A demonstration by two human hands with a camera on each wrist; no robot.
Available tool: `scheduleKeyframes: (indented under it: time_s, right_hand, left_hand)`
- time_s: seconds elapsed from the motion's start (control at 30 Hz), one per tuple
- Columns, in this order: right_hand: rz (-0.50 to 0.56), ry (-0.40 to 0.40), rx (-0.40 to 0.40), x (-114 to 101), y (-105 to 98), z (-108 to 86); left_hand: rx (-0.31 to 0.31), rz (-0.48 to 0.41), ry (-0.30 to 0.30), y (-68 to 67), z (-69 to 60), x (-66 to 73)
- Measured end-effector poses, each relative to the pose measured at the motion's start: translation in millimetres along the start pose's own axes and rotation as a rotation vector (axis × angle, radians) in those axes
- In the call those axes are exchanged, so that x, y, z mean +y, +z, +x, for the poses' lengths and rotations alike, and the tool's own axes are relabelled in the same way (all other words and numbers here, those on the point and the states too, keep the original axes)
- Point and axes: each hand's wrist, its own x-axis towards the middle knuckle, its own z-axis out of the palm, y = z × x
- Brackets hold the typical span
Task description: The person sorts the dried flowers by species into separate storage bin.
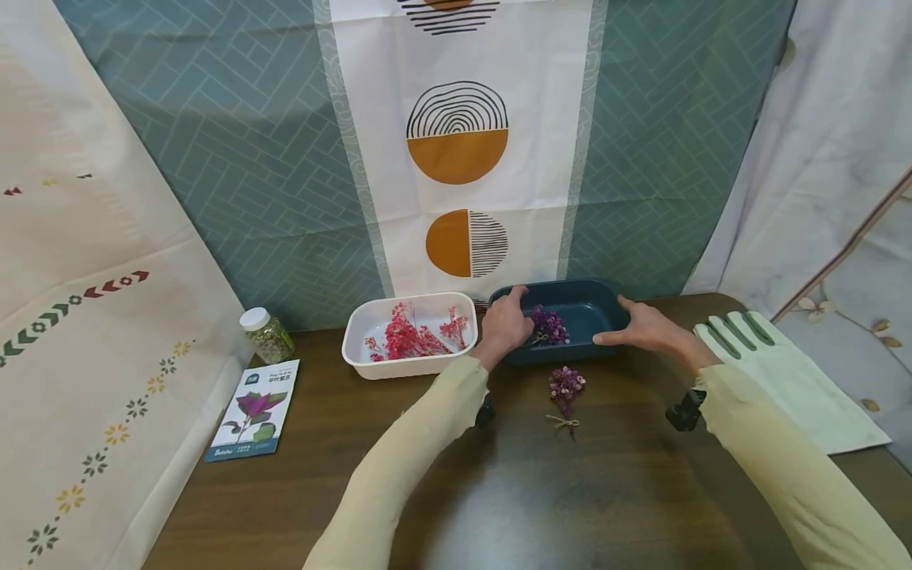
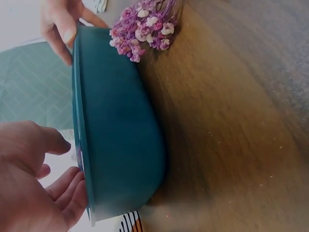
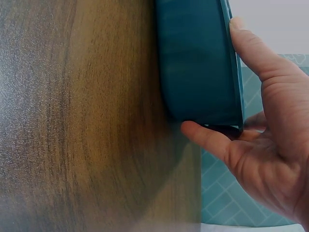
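Note:
A dark blue tray [image 1: 597, 350] stands at the back of the table, with a bunch of purple dried flowers [image 1: 547, 324] inside at its left part. My left hand [image 1: 504, 323] is at the tray's left end, fingers at the rim [image 2: 86, 145]. At the right end, my right hand [image 1: 651, 334] holds the tray, its thumb on the near side and the other fingers round the end wall, partly hidden. In front of the tray lies another purple flower bunch [image 1: 566, 388], tied with twine.
Left of the blue tray stands a white tray [image 1: 406, 366] with red dried flowers [image 1: 409, 336]. A jar with a white lid [image 1: 267, 336] and a printed packet [image 1: 254, 410] are at the far left. A pale glove [image 1: 798, 384] lies at the right.

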Motion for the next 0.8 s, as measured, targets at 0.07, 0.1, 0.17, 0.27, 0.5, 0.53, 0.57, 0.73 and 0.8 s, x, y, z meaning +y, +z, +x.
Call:
scheduleKeyframes:
  time_s: [0.07,0.1,0.17,0.27,0.5,0.53,0.57,0.73,0.8]
  right_hand:
    - [-0.002,-0.001,0.000,-0.7,0.5,0.0]
    - [-0.001,0.000,0.000,-0.7,0.7,0.1]
    - [0.000,0.003,0.002,-0.7,1.2,0.1]
    - [0.008,0.012,0.005,0.2,2.1,0.6]
    - [0.013,0.016,0.007,1.6,2.4,1.7]
    - [0.015,0.017,0.005,2.0,2.5,1.8]
    - [0.017,0.016,0.004,2.3,2.6,1.8]
    - [0.005,0.010,0.004,2.6,2.0,2.0]
    - [0.001,0.006,0.004,2.6,1.6,1.6]
  left_hand:
    - [0.012,-0.008,0.010,0.2,-3.0,-1.3]
    - [0.021,-0.015,0.020,-0.2,-5.0,-1.5]
    - [0.051,-0.035,0.053,-1.1,-9.9,-1.1]
    - [0.092,-0.080,0.115,-2.5,-20.2,1.7]
    - [0.098,-0.197,0.176,-0.4,-51.5,7.3]
    - [0.086,-0.213,0.169,0.8,-56.3,7.4]
    - [0.076,-0.225,0.160,2.1,-61.0,7.5]
    - [0.032,-0.255,0.104,10.4,-83.5,6.5]
    - [0.010,-0.256,0.083,13.5,-91.5,6.8]
